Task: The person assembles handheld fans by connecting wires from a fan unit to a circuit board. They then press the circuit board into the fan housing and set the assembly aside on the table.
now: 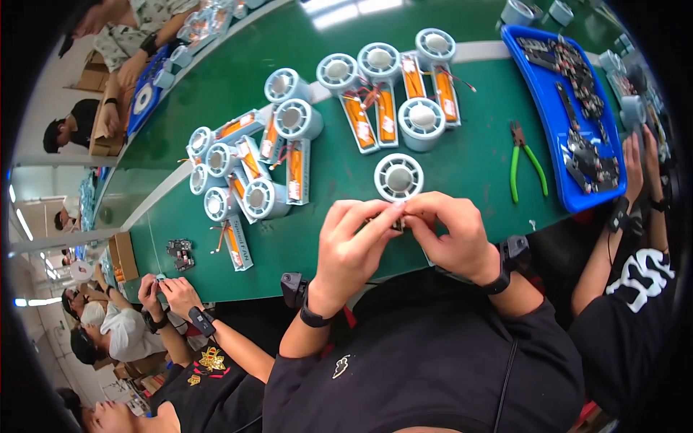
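My left hand [354, 242] and my right hand [455, 234] meet over the near edge of the bench. Fingertips of both are pinched together around a small dark part [396, 225], mostly covered by the fingers; its exact kind cannot be made out. Right behind the fingertips lies a light-blue handheld fan [398, 177], its round grille facing up. My hands hide most of its handle. Beyond it, another fan [422, 123] lies with its head toward me, among several fans [379, 61] whose opened handles show orange battery packs and thin wires.
Green-handled cutters [528, 162] lie to the right, beside a blue tray [563, 177] of dark circuit boards. More opened fans [266, 198] cluster left of centre. A loose circuit board [180, 254] lies farther left, near a co-worker's hands [170, 296]. Another co-worker's hands [642, 162] are at the right.
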A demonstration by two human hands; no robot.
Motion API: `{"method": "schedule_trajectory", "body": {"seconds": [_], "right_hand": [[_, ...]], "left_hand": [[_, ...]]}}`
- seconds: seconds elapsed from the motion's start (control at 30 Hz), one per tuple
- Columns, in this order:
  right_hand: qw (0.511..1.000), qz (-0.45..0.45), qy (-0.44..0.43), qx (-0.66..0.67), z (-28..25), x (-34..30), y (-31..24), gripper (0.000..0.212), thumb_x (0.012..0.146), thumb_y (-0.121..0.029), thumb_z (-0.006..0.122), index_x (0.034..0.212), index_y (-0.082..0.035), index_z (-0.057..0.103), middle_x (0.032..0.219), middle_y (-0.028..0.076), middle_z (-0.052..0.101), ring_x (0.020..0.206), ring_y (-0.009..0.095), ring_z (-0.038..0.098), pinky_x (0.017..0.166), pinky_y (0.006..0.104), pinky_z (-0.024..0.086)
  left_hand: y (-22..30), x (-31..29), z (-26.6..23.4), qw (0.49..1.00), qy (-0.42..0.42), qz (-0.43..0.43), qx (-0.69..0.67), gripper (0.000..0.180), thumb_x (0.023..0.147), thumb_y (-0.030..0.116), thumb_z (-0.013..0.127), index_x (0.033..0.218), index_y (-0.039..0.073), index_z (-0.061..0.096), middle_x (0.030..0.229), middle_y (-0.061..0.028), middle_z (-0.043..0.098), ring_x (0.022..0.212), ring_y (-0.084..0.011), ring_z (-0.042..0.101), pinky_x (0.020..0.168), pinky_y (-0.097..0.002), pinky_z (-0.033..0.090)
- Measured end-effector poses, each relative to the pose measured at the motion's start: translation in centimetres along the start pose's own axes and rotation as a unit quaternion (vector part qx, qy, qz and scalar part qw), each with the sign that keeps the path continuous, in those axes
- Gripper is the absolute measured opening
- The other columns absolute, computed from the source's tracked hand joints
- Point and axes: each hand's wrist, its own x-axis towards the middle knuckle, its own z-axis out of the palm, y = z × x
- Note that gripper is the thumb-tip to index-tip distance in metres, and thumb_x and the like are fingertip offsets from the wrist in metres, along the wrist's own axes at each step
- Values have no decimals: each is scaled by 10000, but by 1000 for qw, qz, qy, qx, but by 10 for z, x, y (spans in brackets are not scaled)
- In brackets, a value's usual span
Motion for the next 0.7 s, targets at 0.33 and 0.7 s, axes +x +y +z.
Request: {"method": "schedule_trajectory", "body": {"seconds": [0.33,0.7], "right_hand": [[993,50,-38,-102,-16,6,-21,250,782,117,709,1002,-2,709,844,119,682,650,218,678,577,321,526],[997,49,-41,-38,-17,-6,-8,205,770,133,706,939,19,729,944,169,746,773,311,743,645,342,570]], "left_hand": [[8,-7,4,995,30,-19,-92,520,796,-2,788,1302,23,676,1111,-131,692,931,-308,703,776,-399,587],[10,-2,-6,984,-41,-60,-164,607,867,56,768,1436,27,557,1134,-141,682,854,-316,711,712,-374,592]]}}
